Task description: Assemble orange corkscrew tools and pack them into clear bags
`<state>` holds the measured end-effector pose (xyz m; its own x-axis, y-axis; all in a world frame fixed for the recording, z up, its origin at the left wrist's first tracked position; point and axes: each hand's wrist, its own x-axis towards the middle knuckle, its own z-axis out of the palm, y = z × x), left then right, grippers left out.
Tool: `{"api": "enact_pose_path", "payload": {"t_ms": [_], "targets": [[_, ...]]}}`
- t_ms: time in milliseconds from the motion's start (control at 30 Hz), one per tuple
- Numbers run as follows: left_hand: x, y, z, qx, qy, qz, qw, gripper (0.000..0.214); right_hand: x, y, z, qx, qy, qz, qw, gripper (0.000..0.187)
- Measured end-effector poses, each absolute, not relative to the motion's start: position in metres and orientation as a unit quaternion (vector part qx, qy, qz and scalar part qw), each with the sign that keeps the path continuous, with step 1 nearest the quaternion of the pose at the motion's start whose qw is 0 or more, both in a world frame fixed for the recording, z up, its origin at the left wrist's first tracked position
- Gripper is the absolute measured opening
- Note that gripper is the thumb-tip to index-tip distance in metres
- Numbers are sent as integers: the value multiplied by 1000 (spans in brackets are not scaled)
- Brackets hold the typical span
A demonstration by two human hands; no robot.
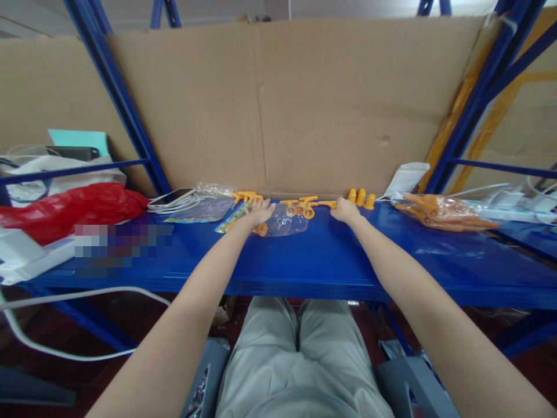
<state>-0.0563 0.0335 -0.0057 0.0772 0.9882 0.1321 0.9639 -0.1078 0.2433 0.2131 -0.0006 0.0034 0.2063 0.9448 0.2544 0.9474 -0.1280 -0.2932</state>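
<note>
1. In the head view, the left hand (257, 215) is laid palm down near the back edge of the table (296, 264), over a brightly printed card (228, 220) and beside a clear bag (285, 225). Its fingers are slightly spread; whether anything is gripped beneath them cannot be told.

2. An orange round-ended piece (261, 230) is seen just below that hand, nearer the table's front edge; its end is shaped like a small shallow bowl.

3. By the right hand (346, 210), also near the back edge, a narrow grip is kept: its curled fingers are closed on the end of an orange stemmed piece (324, 204). The piece is slim, smooth and plain orange, and its stem is pointed toward the left.

4. Between the 2 hands, a group of orange pieces (308, 200) is spread along the back edge, partly over the clear bag. Straight stems and rounded ends are shown, with glossy surfaces.

5. Right of the right hand, 3 orange cups (361, 197) are stood close together at the back edge, with narrower tops.

6. Toward the table's right end, a filled plastic bag (439, 212) of orange items is laid.
</note>
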Motion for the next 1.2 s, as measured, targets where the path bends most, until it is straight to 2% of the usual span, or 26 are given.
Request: {"api": "enact_pose_path", "payload": {"t_ms": [167,233,300,400,500,700,900,1067,1200], "targets": [[-55,30,-3,724,675,130,54,66,231,7,14,-688,-594,-7,417,21],[-55,27,-1,721,679,125,59,67,236,8,20,-622,-602,60,497,16],[-54,25,0,719,681,124,60,67,237,4,26,-547,-623,178,530,14],[-53,25,-1,720,679,130,57,66,235,-7,32,-447,-663,357,483,15],[-53,25,-3,718,681,134,53,66,229,-17,34,-405,-690,435,412,17],[-56,24,-1,723,675,133,59,67,212,-19,27,-407,-732,404,368,20],[-55,20,0,728,668,140,69,68,181,-13,10,-438,-678,362,467,15],[-55,18,-3,729,660,166,73,68,159,-15,3,-469,-648,371,472,12],[-58,19,-3,729,656,177,86,68,152,-20,4,-439,-671,403,442,11]]}}
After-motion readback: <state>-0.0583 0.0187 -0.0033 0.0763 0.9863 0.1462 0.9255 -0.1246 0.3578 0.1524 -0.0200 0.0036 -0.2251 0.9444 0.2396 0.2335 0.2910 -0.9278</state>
